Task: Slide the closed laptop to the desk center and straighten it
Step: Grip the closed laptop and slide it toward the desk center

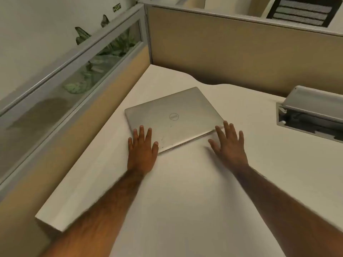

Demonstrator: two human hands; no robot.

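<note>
Closed silver Dell laptop (174,117) sitting skewed at frame center on the desk (185,191); left hand (142,145) splayed flat on its near-left corner, right hand (229,143) splayed at near-right edge (contact unclear); uneven pushing is risking over-rotation

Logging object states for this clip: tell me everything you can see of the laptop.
The laptop is silver, metal-looking, lid closed, with a round logo on top and faint scuffs near its front left corner. It lies flat on the white desk, skewed to the desk edges, toward the back left corner. The left hand rests its fingers on the front left corner; the right hand reaches the front right corner, contact unclear.
</note>
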